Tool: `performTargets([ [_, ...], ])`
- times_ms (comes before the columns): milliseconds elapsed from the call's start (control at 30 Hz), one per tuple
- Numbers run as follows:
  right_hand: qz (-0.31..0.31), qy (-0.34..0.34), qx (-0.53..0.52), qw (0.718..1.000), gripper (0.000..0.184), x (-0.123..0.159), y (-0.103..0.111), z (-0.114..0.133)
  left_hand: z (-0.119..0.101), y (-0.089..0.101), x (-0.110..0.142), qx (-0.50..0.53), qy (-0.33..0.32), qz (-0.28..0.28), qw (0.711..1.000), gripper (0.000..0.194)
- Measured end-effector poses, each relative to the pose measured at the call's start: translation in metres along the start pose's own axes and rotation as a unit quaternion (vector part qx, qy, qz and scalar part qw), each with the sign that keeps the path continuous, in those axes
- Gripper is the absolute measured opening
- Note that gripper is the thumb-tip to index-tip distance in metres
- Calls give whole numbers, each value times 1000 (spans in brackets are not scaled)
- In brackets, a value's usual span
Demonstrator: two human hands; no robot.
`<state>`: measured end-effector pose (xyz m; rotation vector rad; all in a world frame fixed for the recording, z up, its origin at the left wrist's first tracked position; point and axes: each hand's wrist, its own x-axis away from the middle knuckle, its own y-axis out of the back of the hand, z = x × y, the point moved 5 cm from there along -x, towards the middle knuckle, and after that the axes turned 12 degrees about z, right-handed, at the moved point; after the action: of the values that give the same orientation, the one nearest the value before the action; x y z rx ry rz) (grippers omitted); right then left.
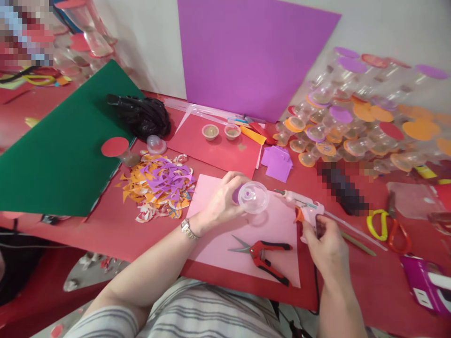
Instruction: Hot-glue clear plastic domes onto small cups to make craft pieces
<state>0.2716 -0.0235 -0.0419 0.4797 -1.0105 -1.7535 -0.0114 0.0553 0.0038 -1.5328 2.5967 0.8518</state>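
My left hand [221, 199] is closed around a small clear plastic cup [252, 197] with a purple paper disc at its far end, held on its side above a pink paper sheet [278, 234]. To its right, my right hand [326, 244] grips the handle of a pink hot glue gun [305, 206], whose nozzle points left toward the cup and stops just short of it. Red-handled snips [262, 253] lie on the pink sheet between my hands.
A heap of orange and purple paper scraps [158, 185] lies left of the sheet. Many capped clear cups [352, 122] are piled at the back right. A green sheet [59, 150], a purple sheet [250, 56], yellow-and-orange scissors [389, 227] and two small filled cups [221, 132] are also on the red table.
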Motion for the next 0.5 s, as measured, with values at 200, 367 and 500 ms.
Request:
performTargets([
  [200, -99, 77, -35, 992, 63, 17, 13, 16, 0, 8, 4, 20, -19, -48, 998, 36],
  [367, -151, 70, -145, 975, 50, 24, 29, 35, 9, 6, 6, 58, 31, -64, 996, 42],
  [500, -88, 88, -284, 951, 37, 10, 40, 57, 15, 4, 7, 77, 52, -73, 993, 38],
])
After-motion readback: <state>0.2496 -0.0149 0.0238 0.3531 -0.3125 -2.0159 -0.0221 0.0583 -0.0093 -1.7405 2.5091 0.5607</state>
